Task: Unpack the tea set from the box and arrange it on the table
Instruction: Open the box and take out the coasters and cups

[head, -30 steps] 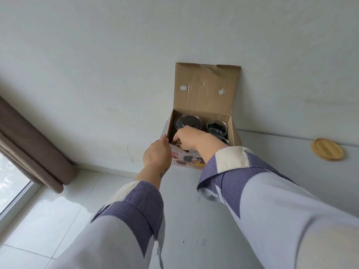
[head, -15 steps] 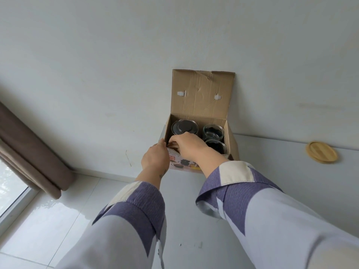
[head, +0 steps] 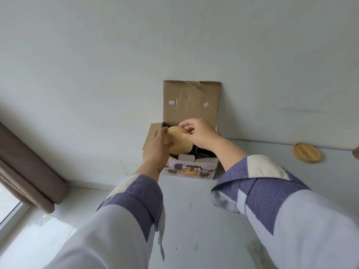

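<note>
Bamboo coasters (head: 179,141), round, pale, stacked; left hand (head: 155,150) and right hand (head: 201,133) fingers grasping stack above open cardboard box (head: 191,100).

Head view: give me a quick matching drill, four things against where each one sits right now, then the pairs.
Things:
1. stack of wooden coasters
2. single wooden coaster
3. box lid flap
4. curtain

Places:
A. upright against the wall
B. held by both hands above the open cardboard box
C. hanging at the far left by the window
D. flat on the table, off to the right

Pairs: 1-B, 2-D, 3-A, 4-C
</note>
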`<action>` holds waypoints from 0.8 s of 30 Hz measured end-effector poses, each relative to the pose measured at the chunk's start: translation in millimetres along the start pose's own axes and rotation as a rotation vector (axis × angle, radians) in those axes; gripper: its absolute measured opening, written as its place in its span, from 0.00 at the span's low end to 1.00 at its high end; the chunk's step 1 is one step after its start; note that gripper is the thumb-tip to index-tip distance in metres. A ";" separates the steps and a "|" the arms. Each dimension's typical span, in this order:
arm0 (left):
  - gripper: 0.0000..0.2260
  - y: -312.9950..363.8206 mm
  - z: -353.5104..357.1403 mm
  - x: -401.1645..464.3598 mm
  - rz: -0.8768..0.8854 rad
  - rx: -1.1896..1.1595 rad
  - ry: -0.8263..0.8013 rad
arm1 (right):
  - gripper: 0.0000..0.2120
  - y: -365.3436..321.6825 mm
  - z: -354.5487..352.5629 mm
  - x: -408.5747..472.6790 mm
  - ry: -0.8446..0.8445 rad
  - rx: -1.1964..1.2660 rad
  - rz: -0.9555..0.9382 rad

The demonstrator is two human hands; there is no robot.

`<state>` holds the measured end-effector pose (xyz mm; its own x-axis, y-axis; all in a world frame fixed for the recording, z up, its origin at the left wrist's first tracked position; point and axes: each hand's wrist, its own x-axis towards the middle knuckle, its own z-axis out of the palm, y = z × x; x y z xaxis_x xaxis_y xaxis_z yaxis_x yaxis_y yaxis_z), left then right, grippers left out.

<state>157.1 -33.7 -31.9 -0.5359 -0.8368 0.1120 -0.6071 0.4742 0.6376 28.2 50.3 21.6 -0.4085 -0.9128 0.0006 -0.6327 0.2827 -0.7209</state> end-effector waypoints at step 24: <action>0.25 108.4 60.4 -31.5 0.385 0.029 0.031 | 0.53 91.5 -67.8 -70.9 0.070 0.317 0.444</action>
<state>72.7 60.6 -12.3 -0.7100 -0.6038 0.3624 -0.3818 0.7625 0.5224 -45.3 160.8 2.6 -0.6411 -0.7007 -0.3131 -0.1642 0.5238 -0.8359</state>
